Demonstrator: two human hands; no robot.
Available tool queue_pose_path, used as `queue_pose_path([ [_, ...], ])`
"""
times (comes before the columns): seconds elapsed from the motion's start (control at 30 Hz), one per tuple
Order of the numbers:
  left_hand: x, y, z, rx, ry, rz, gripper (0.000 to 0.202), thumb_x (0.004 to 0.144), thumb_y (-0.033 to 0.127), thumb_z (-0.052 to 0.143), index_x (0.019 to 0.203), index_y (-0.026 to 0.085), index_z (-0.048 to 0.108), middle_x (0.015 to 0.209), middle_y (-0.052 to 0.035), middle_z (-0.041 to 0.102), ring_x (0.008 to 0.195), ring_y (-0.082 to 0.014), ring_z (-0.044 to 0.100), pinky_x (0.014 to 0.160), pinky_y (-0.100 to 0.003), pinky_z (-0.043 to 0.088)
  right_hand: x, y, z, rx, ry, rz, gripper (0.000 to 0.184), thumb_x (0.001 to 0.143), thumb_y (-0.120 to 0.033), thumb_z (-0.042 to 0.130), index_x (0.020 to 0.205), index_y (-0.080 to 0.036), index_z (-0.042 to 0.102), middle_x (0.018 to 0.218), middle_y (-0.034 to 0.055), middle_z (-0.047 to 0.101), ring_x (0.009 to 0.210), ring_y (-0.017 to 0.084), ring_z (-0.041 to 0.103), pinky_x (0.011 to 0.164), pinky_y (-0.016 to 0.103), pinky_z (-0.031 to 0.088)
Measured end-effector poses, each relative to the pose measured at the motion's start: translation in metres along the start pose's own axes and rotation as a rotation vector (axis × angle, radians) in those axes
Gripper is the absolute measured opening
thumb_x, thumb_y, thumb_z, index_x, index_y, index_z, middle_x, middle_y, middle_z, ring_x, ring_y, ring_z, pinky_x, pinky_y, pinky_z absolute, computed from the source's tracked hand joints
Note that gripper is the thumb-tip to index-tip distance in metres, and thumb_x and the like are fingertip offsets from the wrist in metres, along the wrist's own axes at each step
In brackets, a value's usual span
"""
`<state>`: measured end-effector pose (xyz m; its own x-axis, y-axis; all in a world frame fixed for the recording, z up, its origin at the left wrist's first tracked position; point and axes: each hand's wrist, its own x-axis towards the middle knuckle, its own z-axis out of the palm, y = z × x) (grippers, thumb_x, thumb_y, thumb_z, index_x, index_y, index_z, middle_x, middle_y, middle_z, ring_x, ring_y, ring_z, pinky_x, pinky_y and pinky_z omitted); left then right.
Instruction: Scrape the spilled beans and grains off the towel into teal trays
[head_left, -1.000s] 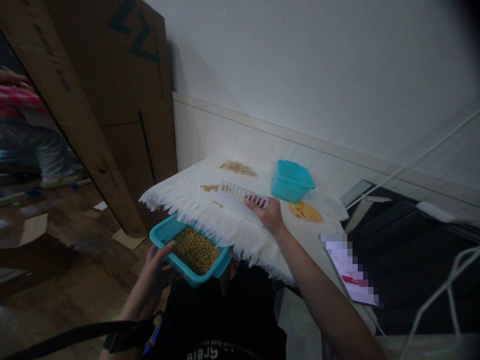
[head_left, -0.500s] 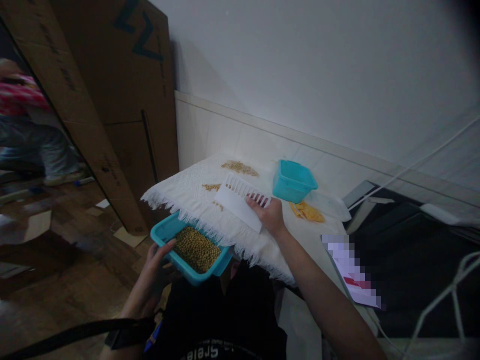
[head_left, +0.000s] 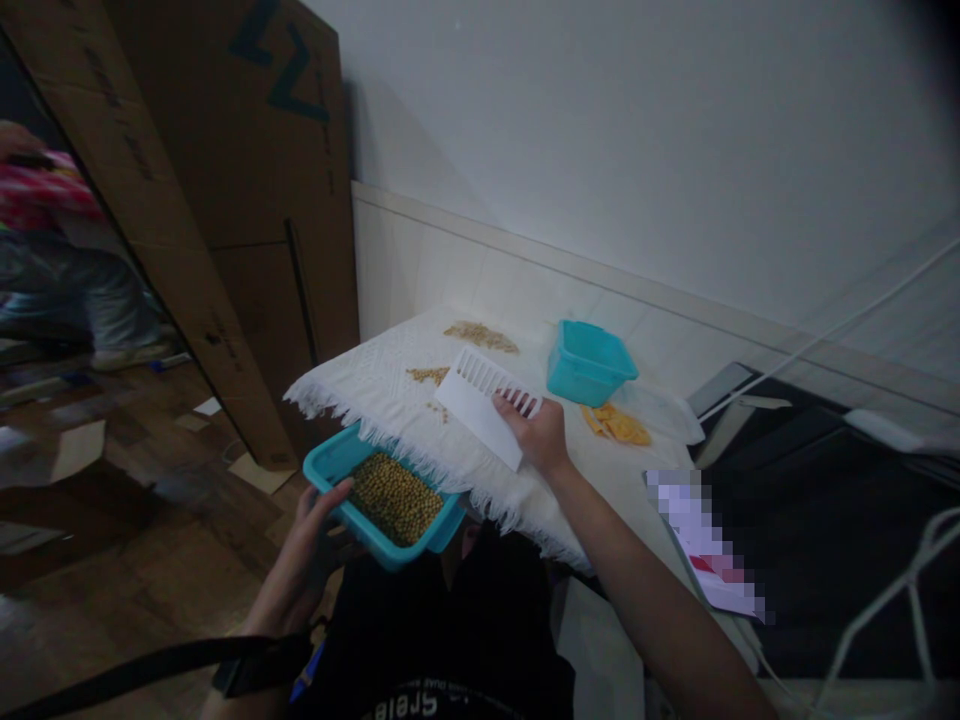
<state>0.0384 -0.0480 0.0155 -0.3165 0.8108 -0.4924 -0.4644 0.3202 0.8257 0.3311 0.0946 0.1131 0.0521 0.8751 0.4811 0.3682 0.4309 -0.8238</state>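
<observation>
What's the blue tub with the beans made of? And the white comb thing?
The blue tub looks like plastic: smooth, evenly coloured, moulded rim. The white comb thing seems stiff plastic too, flat with cut teeth; dim light leaves it open.

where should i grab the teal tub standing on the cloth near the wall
By the flared rim of the teal tub, probably from above on its near side: it stands upright and open-topped, rim jutting out all round. The right hand holds the white comb, the left hand the bean tub.
</observation>
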Motion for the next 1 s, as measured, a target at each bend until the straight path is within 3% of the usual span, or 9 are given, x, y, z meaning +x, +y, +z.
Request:
queue_pose_path([
  [0.17, 0.000, -0.001, 0.000, 0.004, 0.016, 0.004, 0.098, 0.072, 0.066, 0.100, 0.153, 0.035, 0.055, 0.108, -0.0072, 0.072, 0.081, -0.0284, 0.079, 0.069, -0.040, 0.067, -0.006, -0.003, 0.004, -0.042, 0.002, 0.017, 0.033, 0.086, -0.051, 0.079, 0.077, -0.020, 0.084, 0.076, 0.0103, 0.086, 0.072, 0.031, 0.082, 0.063, 0.035, 0.059],
  [0.33, 0.000, -0.002, 0.000, 0.003, 0.013, 0.003, 0.089, 0.076, 0.066, 0.098, 0.150, 0.035, 0.059, 0.115, -0.0083, 0.075, 0.082, -0.0270, 0.080, 0.070, -0.039, 0.067, -0.014, -0.007, 0.011, -0.055, 0.020, 0.031, 0.039, 0.086, -0.059, 0.077, 0.077, -0.021, 0.083, 0.078, 0.0106, 0.087, 0.071, 0.031, 0.081, 0.066, 0.036, 0.060],
  [0.6, 0.005, 0.001, -0.005, 0.000, 0.028, 0.006, 0.094, 0.075, 0.065, 0.099, 0.153, 0.035, 0.056, 0.110, -0.0076, 0.074, 0.080, -0.0276, 0.080, 0.070, -0.041, 0.069, -0.020, -0.013, 0.016, -0.010, -0.027, 0.032, 0.041, 0.085, -0.060, 0.078, 0.079, -0.020, 0.085, 0.076, 0.0103, 0.086, 0.069, 0.029, 0.079, 0.065, 0.036, 0.059],
  [1.0, 0.013, 0.016, -0.003, 0.056, 0.017, 0.055, 0.092, 0.079, 0.065, 0.096, 0.155, 0.033, 0.055, 0.119, -0.0087, 0.074, 0.079, -0.0250, 0.077, 0.072, -0.042, 0.066, -0.030, -0.035, 0.016, -0.027, -0.244, -0.064, 0.045, 0.091, -0.055, 0.074, 0.062, -0.021, 0.070, 0.053, -0.0020, 0.055, 0.054, 0.015, 0.049, 0.053, 0.028, 0.038],
])
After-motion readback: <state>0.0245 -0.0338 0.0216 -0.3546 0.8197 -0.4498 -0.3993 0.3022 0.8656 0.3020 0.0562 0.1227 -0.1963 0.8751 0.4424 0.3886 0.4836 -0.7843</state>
